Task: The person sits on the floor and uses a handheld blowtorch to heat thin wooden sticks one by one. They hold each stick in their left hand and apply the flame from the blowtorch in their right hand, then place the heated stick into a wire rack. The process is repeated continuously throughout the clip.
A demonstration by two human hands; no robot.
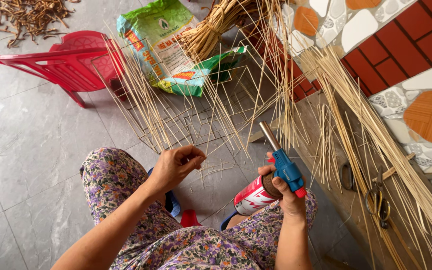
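Bamboo strips (176, 107), thin and pale, fan out across the grey tiled floor (21, 150) in front of a seated person, with a red plastic chair (71, 62) and a green printed sack (163, 45) behind them. Left hand (175, 165) pinches one strip's end between closed fingertips. Right hand (286, 192) wraps tightly around a blue-headed gas torch (271, 175) on its red-and-white canister, nozzle pointing up.

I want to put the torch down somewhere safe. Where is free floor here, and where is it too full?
Bare grey floor lies left of the left hand, below the red chair. It is crowded ahead, where thin sticks fan out, and right of the right hand, by the scissors.
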